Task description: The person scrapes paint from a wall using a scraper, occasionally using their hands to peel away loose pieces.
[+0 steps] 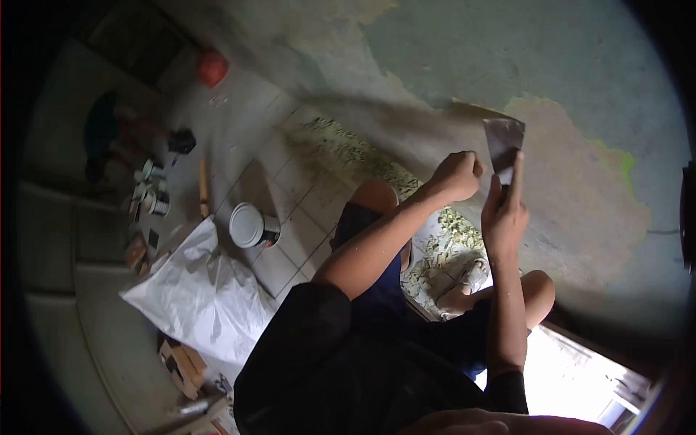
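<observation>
My right hand (505,221) is wrapped round a scraper (504,138), index finger stretched along it. Its wide flat blade points up toward the wall (573,188), which has a bare tan patch bordered by peeling green paint. Just left of it, my left hand (459,176) is curled into a fist in front of the wall, with nothing showing out of it. Below both hands, pale green paint flakes (457,235) litter the floor around my foot (464,286).
A lidded paint bucket (248,225) stands on the tiles to my left, beside a big white sack (203,290). Farther back are a wooden stick (203,188), several small cans (154,203) and a red round object (212,67). Another person (109,138) crouches at far left.
</observation>
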Action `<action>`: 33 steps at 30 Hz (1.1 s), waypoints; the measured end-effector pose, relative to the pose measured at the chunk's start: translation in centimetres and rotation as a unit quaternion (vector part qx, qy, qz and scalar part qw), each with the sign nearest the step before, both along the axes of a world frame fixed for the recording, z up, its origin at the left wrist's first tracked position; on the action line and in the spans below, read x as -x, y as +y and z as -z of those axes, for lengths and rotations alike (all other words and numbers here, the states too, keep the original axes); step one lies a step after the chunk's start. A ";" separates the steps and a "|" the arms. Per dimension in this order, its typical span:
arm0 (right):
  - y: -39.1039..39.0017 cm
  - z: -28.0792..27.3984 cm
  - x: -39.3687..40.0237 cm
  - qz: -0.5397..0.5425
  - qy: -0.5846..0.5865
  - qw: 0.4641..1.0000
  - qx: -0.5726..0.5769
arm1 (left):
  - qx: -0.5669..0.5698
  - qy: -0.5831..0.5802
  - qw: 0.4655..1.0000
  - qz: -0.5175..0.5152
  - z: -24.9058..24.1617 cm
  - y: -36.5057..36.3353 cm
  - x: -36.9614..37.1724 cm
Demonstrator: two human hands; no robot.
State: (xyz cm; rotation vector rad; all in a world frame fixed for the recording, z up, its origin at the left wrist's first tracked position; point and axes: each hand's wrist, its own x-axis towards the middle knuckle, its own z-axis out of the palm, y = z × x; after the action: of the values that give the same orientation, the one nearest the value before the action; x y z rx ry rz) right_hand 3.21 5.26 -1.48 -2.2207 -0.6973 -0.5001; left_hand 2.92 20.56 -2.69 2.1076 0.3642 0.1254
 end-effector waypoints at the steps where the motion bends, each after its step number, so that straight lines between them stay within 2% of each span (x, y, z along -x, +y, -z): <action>1: 0.0 0.0 0.3 -0.020 0.007 1.000 0.002 | 0.002 0.007 1.000 -0.020 0.2 0.0 -0.4; 3: 0.2 -0.2 1.2 -0.040 0.082 0.992 -0.089 | 0.235 -0.007 0.972 -0.010 -0.1 0.4 0.0; 4: 0.2 -0.4 1.4 -0.054 0.081 0.993 -0.073 | 0.233 -0.009 0.972 -0.020 -0.6 0.3 0.3; 6: 0.3 0.0 1.2 -0.070 0.077 0.992 -0.074 | 0.318 -0.087 0.944 -0.019 -1.9 -0.1 1.1; 11: 0.5 0.7 1.1 -0.089 0.149 0.982 -0.078 | 0.292 -0.002 0.956 -0.020 -2.8 0.9 2.3; 13: 0.8 0.3 1.9 -0.102 0.168 0.976 -0.095 | 0.331 -0.084 0.938 -0.060 -2.3 0.4 2.4; 15: 0.8 -0.3 2.6 -0.112 0.185 0.970 -0.112 | 0.323 -0.098 0.940 -0.055 -1.7 0.8 2.5; 17: 0.9 -1.1 3.0 -0.138 0.337 0.925 -0.112 | 0.319 -0.115 0.940 -0.048 -1.1 1.2 2.2; 18: 1.0 -1.4 3.0 -0.138 0.335 0.926 -0.109 | 0.321 -0.126 0.937 -0.054 -0.9 1.4 2.1; 20: 1.3 -1.6 2.9 -0.132 0.421 0.895 -0.073 | 0.340 -0.168 0.923 -0.070 -0.5 1.4 1.7; 24: 1.8 -1.9 2.5 -0.184 0.419 0.888 -0.054 | 0.364 -0.189 0.906 -0.102 0.0 1.7 1.3; 28: 3.1 -4.2 3.5 -0.213 0.425 0.880 -0.003 | 0.281 -0.226 0.924 -0.131 0.5 2.6 1.7; 31: 3.4 -2.6 2.6 -0.253 0.382 0.888 0.053 | 0.208 -0.196 0.946 -0.153 -0.3 3.2 2.0; 33: 3.8 -2.0 2.2 -0.277 0.408 0.869 0.034 | 0.206 -0.161 0.956 -0.134 -1.0 3.8 2.3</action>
State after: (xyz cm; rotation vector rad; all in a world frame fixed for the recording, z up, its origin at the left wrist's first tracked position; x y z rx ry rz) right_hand 1.01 9.04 0.49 -1.8957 -0.8171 0.7281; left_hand 0.63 24.37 -1.70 1.5856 0.4347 0.5027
